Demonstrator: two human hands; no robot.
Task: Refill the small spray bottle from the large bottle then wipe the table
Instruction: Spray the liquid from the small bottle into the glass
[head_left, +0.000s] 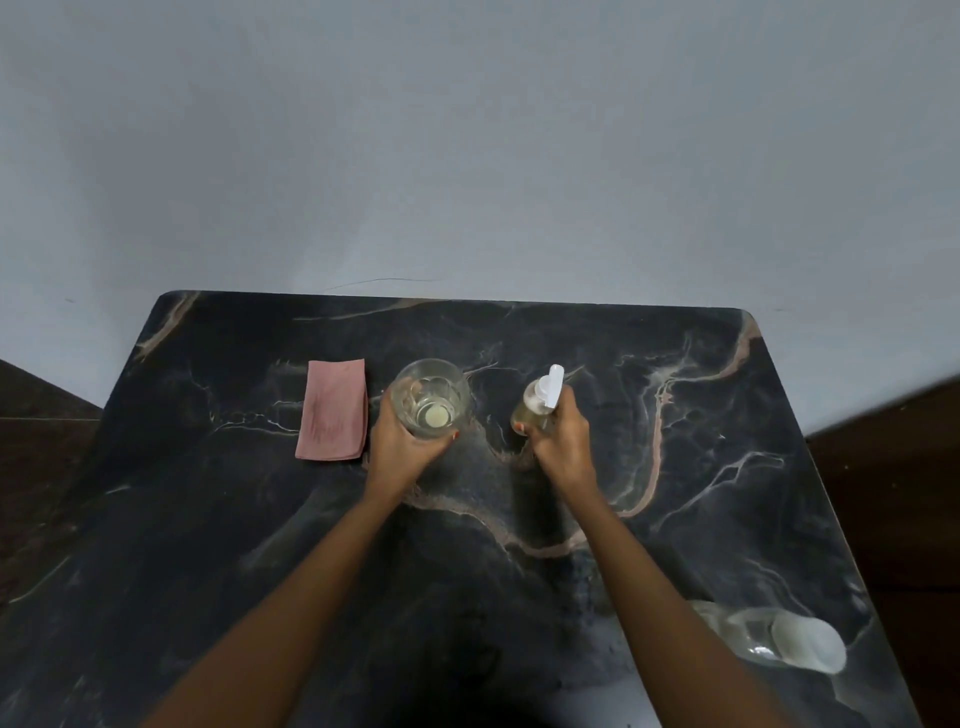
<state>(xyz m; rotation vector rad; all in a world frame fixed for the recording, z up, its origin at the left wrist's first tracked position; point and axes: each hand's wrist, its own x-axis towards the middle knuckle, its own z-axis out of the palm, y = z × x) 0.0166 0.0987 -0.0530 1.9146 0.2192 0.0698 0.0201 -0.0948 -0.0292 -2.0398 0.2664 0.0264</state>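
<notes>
A large clear bottle (430, 397) with a white cap stands upright on the dark marble table (675, 467), seen from above. My left hand (402, 441) grips its near side. To its right stands the small spray bottle (537, 402), clear with yellowish liquid and a white trigger head. My right hand (561, 441) is curled round its body. A folded pink cloth (332, 410) lies flat just left of the large bottle.
A clear plastic container with a white lid (779, 642) lies on its side at the table's near right corner. A grey wall rises behind the table's far edge. Dark floor shows on both sides.
</notes>
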